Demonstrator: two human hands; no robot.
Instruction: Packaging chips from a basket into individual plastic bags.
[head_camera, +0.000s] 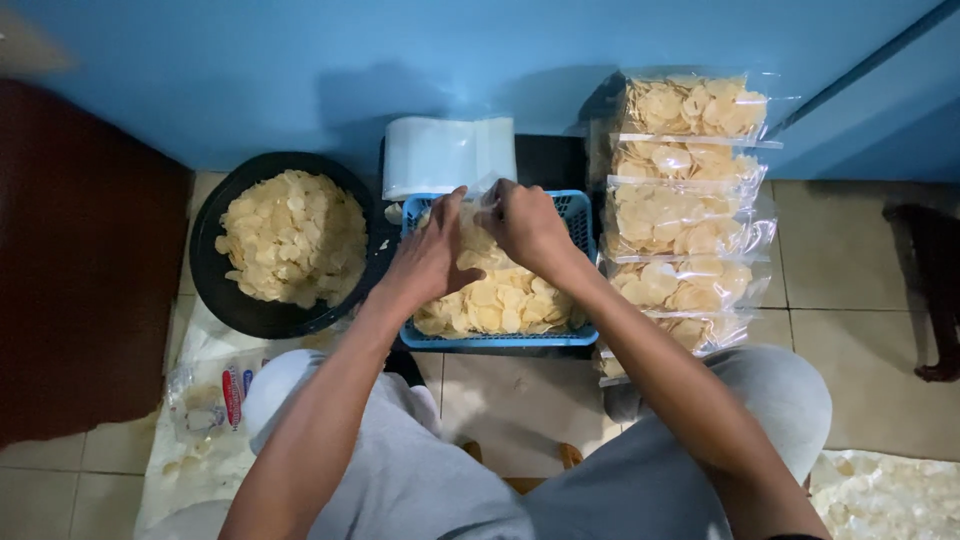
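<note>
Both hands down in the blue basket (585, 215), right over the heap of pale chips (500, 300). Left hand (432, 258) spread flat, fingers fanned wide across the chips, pressing on the pile rather than pinching anything. Right hand (522, 222) curled, fingertips bunched on the mouth of a clear bag (487, 203) at the far edge of the basket; hard to tell whether chips were caught in that pinch too. Basket sat square in front of the knees, on the tiled floor (860, 250). Just beyond it, touching its far rim, a roll of clear plastic bags (445, 153) against the blue wall (300, 60). Off to the left, beside the basket, a black round bowl (215, 290) loaded with more chips. On the right, a stack of filled bags (685, 210), overlapping in a row from the wall toward the right knee. Near the left knee, a crumpled printed wrapper (215, 400) on a plastic sheet.
</note>
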